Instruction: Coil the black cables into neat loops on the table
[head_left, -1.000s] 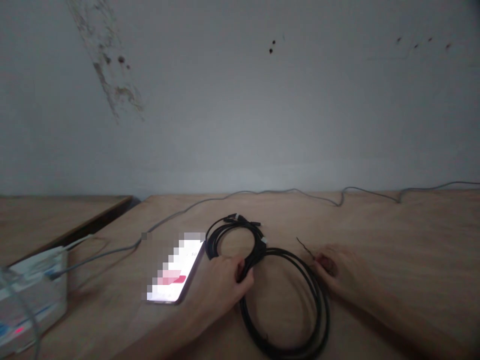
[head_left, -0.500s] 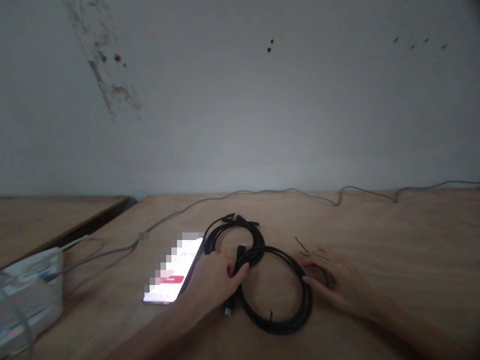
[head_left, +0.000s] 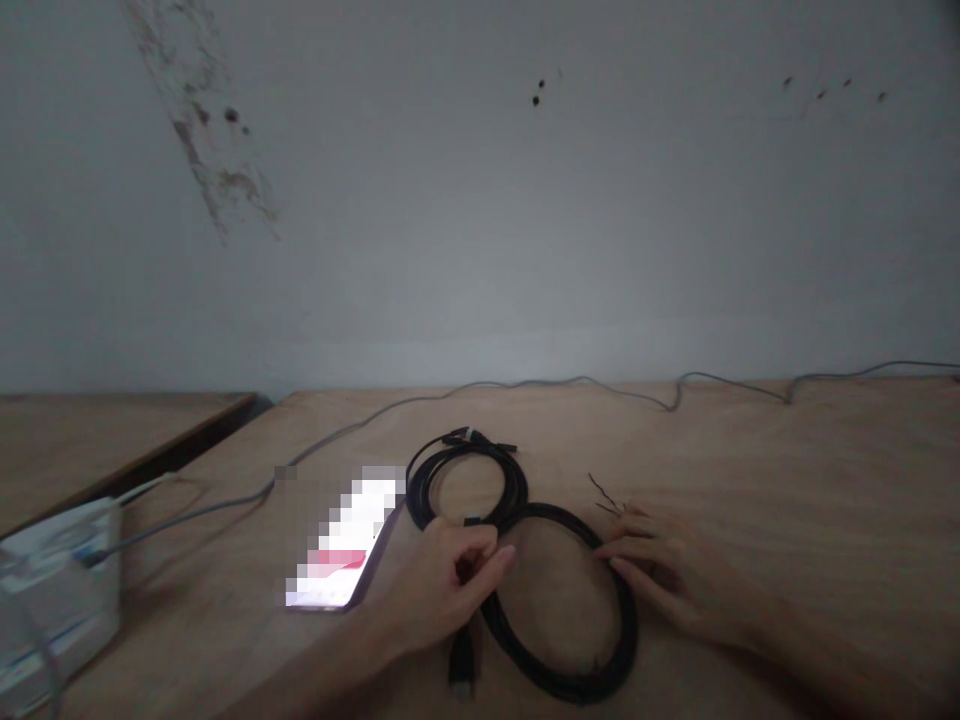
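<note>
A black cable (head_left: 570, 610) lies coiled in a ring on the wooden table (head_left: 787, 470). My left hand (head_left: 442, 580) pinches the cable at the ring's left side, and a plug end (head_left: 461, 665) hangs out below the fingers. My right hand (head_left: 667, 575) rests on the ring's right side, fingers spread and pressed on the cable. A second, smaller black coil (head_left: 465, 470) lies just behind, touching the first. Thin dark wire ties (head_left: 604, 492) lie beside my right fingertips.
A lit phone (head_left: 341, 550) lies flat left of my left hand. A grey cord (head_left: 570, 382) runs along the table's back edge by the wall. A white box (head_left: 52, 590) with leads sits at the far left, on a second table's edge.
The big loop has been drawn in smaller and rounder. My left hand shifted its pinch along the cable, and a plug end now sticks out below it. My right hand opened flat.
</note>
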